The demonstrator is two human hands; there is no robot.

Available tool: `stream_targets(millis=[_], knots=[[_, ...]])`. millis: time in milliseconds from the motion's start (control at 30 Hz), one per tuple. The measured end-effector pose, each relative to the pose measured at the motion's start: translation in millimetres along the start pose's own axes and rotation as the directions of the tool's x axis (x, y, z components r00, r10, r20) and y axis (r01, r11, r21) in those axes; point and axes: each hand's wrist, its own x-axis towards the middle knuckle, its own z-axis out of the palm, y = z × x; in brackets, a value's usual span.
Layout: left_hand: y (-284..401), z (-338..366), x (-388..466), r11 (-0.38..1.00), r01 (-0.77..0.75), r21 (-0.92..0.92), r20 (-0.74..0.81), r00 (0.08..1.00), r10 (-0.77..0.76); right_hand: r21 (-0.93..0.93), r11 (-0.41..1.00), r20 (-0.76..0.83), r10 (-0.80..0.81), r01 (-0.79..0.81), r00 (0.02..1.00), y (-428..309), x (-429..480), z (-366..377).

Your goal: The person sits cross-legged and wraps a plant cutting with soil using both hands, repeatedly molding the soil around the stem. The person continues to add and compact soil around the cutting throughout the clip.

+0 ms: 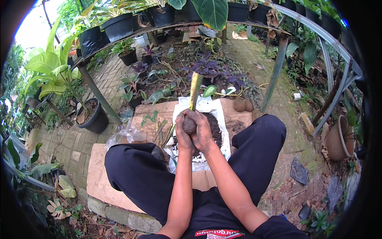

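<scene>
Between both hands is a rounded ball of dark material [189, 125], with a stiff yellow-green leaf piece [194, 89] standing up from its top. My left hand [182, 133] cups the ball's left side, and my right hand [203, 128] closes round its right side, the fingers meeting at the top. Dark soil marks the fingers. Beneath them a white plastic sheet [224, 131] carries a heap of dark soil [214, 127]. Cut leaf strips [160, 130] lie just left of the sheet. Two brown fibrous balls [239, 104] rest at its upper right.
Flattened cardboard [104, 176] lies under the legs and the sheet. A clear plastic bag [126, 136] is at the left, near a black potted plant [97, 119]. Ahead, table legs [276, 74] hold up a shelf of pots. A clay pot [335, 140] stands at the far right.
</scene>
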Motion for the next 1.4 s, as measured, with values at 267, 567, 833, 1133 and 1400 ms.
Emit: stream_targets(millis=[267,567,833,1133,1400], knots=[[5.4,8.0,-3.4,0.858,-0.29,0.424,0.158,0.956,0.246,0.051,0.999,-0.001,0.001,0.0,1.0,-3.3,1.8,-13.7],[7.9,14.8,-12.1,0.993,-0.086,-0.084,0.069,0.993,0.091,-0.128,0.989,0.066,-0.069,0.077,0.995,-2.9,-3.5,-6.7],[7.9,15.6,-7.0,0.969,-0.224,0.106,0.184,0.962,0.203,0.048,0.999,0.056,-0.012,0.009,0.998,-7.9,-2.0,-11.7],[6.1,0.3,1.2,0.937,-0.082,0.34,0.022,0.997,0.08,0.014,1.0,-0.023,-0.026,0.026,0.999,2.3,1.3,-8.7],[7.5,11.1,-5.7,0.923,-0.269,0.276,0.225,0.951,0.21,0.043,0.998,0.011,-0.043,0.042,0.999,-4.7,-0.7,-11.3]])
